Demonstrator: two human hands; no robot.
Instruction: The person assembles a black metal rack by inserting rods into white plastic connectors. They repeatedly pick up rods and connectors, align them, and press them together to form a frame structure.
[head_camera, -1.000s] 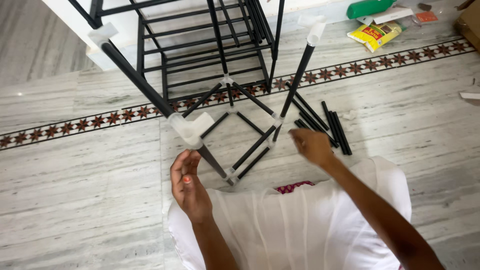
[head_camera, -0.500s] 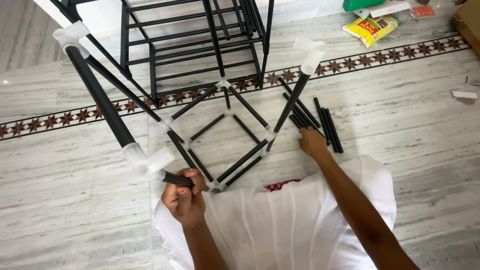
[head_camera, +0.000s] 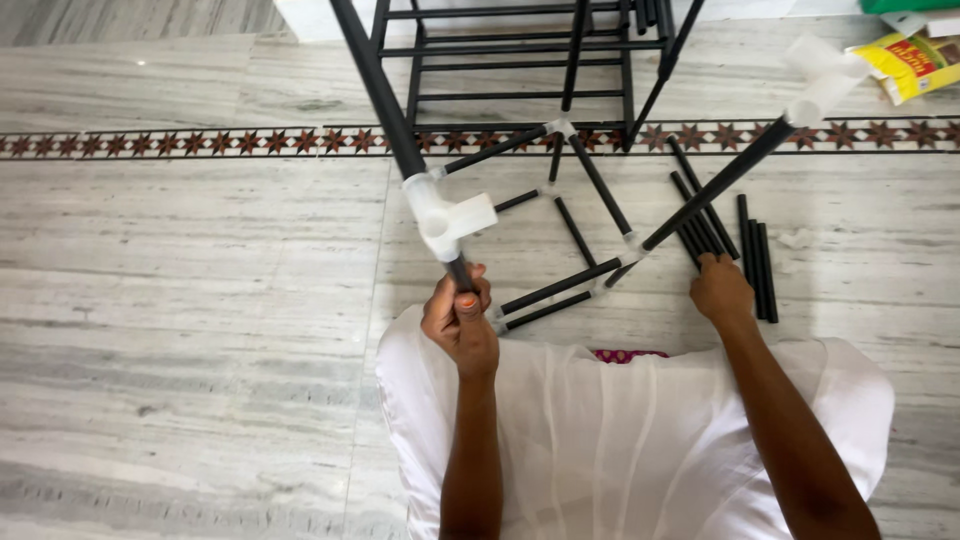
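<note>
Black rod frame (head_camera: 560, 215) on grey marble floor (head_camera: 190, 300), star-patterned border strip (head_camera: 200, 143)

Two hands are in view, the left hand (head_camera: 460, 322) closed around one black rod (head_camera: 380, 90) and the right hand (head_camera: 721, 290) resting on a loose pile of about six black rods (head_camera: 752, 250) on the floor. Two large white plastic connectors show on raised rods, one (head_camera: 445, 217) just above the left hand and one (head_camera: 822, 78) at upper right. One yellow packet (head_camera: 920, 62) lies at the top right edge.
</note>
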